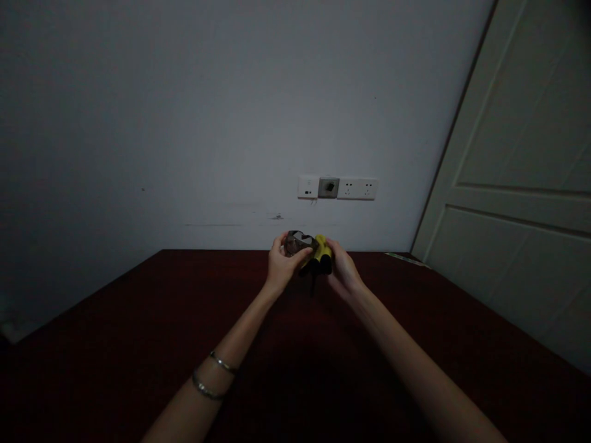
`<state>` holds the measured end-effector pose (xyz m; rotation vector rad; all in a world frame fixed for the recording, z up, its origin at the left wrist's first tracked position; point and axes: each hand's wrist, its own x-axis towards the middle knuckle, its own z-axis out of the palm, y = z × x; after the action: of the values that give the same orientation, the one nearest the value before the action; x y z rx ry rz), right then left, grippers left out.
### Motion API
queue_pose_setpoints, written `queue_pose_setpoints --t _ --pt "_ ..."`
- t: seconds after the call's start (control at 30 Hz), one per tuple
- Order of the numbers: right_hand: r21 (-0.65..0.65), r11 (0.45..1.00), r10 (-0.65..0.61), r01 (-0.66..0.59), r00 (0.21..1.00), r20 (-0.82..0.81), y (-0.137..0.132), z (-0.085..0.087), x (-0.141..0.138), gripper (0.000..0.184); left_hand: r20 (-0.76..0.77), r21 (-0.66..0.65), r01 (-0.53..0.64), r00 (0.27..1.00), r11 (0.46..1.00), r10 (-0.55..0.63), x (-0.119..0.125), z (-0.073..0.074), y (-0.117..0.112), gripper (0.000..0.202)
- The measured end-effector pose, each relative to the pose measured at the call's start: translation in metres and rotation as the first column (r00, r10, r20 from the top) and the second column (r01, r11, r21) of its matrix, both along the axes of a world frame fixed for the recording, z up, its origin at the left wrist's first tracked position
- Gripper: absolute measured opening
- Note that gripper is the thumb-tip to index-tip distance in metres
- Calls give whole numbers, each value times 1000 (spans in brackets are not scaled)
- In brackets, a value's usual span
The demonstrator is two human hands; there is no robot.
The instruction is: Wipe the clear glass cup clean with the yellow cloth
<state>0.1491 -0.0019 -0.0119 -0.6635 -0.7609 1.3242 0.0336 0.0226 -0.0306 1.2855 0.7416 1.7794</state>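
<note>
Near the table's far edge my two hands are close together, raised in front of me. My left hand (287,261) is closed, thumb and fingers around a dark, shiny, see-through piece (295,242) whose exact kind I cannot make out. Beside it, my right hand (343,263) grips the right side of small yellow-and-black binoculars (322,251). Their two black round ends point toward me, and a dark strip hangs below them. The dark piece touches or overlaps the left side of the binoculars; which of these I cannot tell. Most right-hand fingers are hidden behind the binoculars.
A dark red table (221,301) spreads beneath my arms, up to a pale wall (221,123). Wall sockets (357,189) and a grey switch plate (329,187) sit above its far edge. A panelled door (517,166) stands on the right, near a flat strip (406,259) on the table.
</note>
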Motion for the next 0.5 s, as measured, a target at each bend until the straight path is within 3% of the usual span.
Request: queue_pose_setpoints --t 0.13,0.2,0.27,0.4,0.5 --pt "-84 994 69 -67 998 13 7 -7 7 20 171 -49 59 984 997 -50 -3 0 3 59" --pt "-104 992 81 -78 996 31 13 -13 16 20 245 -73 164 959 984 -142 -6 -1 4 44" --pt "-112 992 58 -51 997 58 20 -19 26 17 302 -124 325 912 938 -276 -10 -1 3 34" --pt "-75 995 -58 68 990 128 26 -23 43 14 402 -252 634 756 731 -517 -23 -2 2 43" --pt "-12 992 -118 122 977 175 24 -19 46 26 413 -332 760 649 558 -639 -30 -6 2 58"
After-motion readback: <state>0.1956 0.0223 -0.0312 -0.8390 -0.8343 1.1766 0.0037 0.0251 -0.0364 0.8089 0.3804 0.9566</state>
